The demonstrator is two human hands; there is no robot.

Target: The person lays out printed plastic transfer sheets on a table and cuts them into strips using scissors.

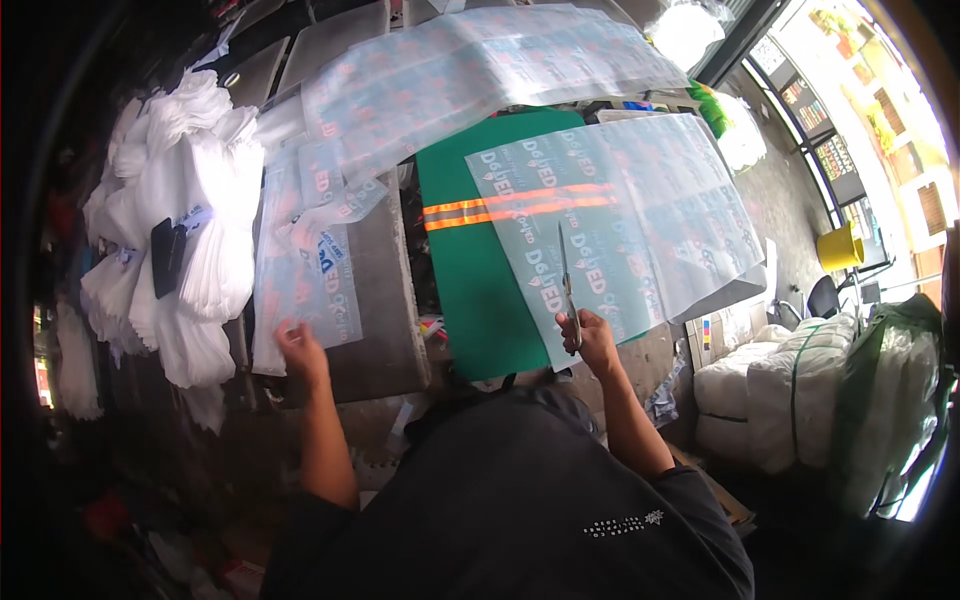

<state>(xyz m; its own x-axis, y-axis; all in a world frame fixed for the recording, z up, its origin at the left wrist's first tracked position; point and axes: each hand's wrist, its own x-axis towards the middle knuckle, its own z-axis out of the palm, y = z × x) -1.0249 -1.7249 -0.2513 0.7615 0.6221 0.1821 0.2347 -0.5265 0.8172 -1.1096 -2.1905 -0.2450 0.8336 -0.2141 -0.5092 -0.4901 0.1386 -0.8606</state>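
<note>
My right hand [592, 342] is closed around the handles of a pair of scissors [566, 270], whose blades point away from me. Beneath the scissors lies a translucent printed sheet [600, 240], partly covering a green cloth [465, 300] with an orange and silver reflective stripe [455, 214]. On the left, my left hand [300, 350] is at the lower edge of another printed sheet [300, 260]; its fingers are blurred, and whether they grip the sheet does not show. A longer printed sheet [430, 75] stretches across the far side.
Bundles of white material [190, 200] are heaped at the left, with a dark flat object [168, 258] on them. Wrapped white bales [770, 400] stand at the right. Beyond them are a yellow bucket [840, 247] and a bright opening.
</note>
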